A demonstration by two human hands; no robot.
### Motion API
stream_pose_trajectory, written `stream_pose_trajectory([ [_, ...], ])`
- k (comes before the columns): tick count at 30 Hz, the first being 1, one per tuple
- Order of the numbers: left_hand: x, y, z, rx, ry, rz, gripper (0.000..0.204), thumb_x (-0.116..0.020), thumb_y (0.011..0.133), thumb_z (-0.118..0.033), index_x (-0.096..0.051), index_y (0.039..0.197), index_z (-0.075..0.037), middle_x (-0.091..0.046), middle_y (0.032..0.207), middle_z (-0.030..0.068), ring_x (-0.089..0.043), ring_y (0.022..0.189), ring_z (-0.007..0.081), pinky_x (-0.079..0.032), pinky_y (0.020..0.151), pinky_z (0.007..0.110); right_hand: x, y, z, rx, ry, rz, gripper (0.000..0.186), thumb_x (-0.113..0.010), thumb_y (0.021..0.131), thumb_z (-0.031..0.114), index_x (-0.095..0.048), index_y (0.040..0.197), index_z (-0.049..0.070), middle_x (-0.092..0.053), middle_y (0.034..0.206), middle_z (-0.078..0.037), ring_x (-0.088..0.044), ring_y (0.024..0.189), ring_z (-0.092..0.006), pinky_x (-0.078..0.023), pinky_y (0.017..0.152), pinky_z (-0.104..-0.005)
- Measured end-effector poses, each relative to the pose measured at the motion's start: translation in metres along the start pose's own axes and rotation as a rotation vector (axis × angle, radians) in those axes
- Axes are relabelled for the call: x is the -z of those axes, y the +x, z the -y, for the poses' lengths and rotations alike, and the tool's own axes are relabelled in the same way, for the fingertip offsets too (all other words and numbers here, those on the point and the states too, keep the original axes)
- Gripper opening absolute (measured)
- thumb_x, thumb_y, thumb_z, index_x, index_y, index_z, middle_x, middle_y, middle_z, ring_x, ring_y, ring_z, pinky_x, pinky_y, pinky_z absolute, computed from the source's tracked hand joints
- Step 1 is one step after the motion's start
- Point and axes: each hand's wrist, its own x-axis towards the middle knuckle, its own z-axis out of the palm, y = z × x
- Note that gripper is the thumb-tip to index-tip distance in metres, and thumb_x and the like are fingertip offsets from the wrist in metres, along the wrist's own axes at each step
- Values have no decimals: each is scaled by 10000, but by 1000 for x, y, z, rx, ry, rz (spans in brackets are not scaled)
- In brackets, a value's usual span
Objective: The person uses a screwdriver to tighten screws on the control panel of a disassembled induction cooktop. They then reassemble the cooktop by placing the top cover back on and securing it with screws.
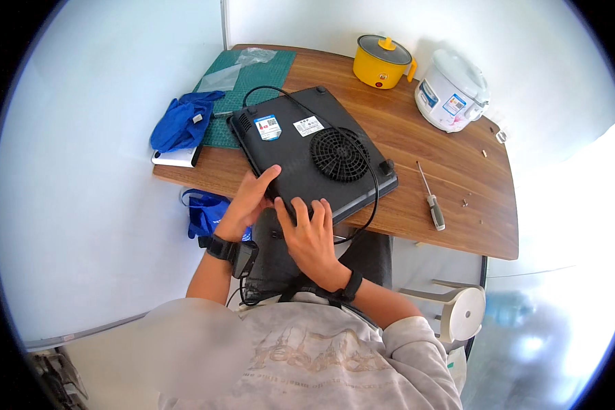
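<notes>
A black induction cooker [290, 154] lies upside down, its underside with a round fan grille [339, 154] and labels facing up. Its near corner juts past the table's front edge. My left hand [249, 198] grips that corner, thumb on top and the other fingers hidden below. At the near edge, my right hand [309, 236] holds on with its fingers spread over the rim; its thumb seems hidden underneath. The black power cord [372, 205] loops over the underside and hangs past the near edge.
A screwdriver [432, 201] and small screws [465, 203] lie on the wooden table [403, 137] to the right. Behind stand a yellow pot [379, 66] and a white rice cooker [451, 92]. Blue cloth [184, 123] and a green mat [280, 68] are left. A white stool [463, 314] stands below.
</notes>
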Motion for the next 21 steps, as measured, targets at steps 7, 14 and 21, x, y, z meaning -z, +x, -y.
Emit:
stream_pose_trajectory([
  [7,19,33,-15,43,164,48,595,-658,971,-387,-540,1358,50,-679,1192,136,-697,1014,222,-600,782,351,64,-1,-37,-117,357,-256,470,-738,811,136,-670,1272,83,-584,1279,-183,-594,1128,-362,-480,1007,-523],
  [14,30,71,-33,106,388,78,763,-665,934,-530,-529,1337,103,-658,1201,138,-660,1031,202,-562,846,349,35,-8,-193,-727,490,-127,397,-629,995,242,-616,1311,3,-657,1100,-207,-640,1047,-387,-507,921,-462],
  [21,4,85,-36,47,609,126,759,-629,952,-530,-546,1340,117,-650,1260,178,-643,1115,238,-553,849,356,16,-18,-209,-795,571,25,435,-601,1020,351,-681,1261,-2,-707,1098,-220,-669,1044,-389,-512,919,-438],
])
